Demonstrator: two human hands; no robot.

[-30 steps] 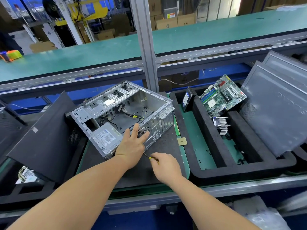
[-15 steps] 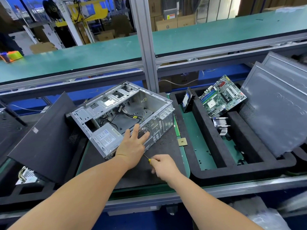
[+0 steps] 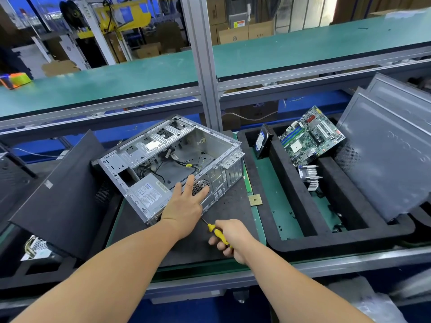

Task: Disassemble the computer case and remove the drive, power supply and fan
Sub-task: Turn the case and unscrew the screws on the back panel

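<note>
From the head view, the computer case (image 3: 170,164) is lying on its side, open face up, on the dark foam mat (image 3: 186,243) at the middle of the bench. The left hand (image 3: 186,206) is resting on the case's rear wall with fingers spread flat over the fan grille, bracing and gripping nothing. The right hand (image 3: 229,237) is curled round the yellow handle of a screwdriver (image 3: 215,230), its thin shaft pointing toward the lower rear corner of the case.

The case looks like stiff sheet metal, light now that it is gutted, so it is likely to slide on the mat unless braced. Its stamped edges and open rim are probably sharp, and flat panels make the safer hold. The power supply (image 3: 150,193) is sitting in the near corner: a dense, rigid box, best taken by its sides once the screws are out, with its cables trailing inside.

A drive (image 3: 262,142) and the motherboard (image 3: 311,136) are already standing in the black foam tray (image 3: 303,243) to the right. A dark side panel (image 3: 60,194) is leaning just beside the case on the left, narrowing that side; the mat toward the person is offering the most room.
</note>
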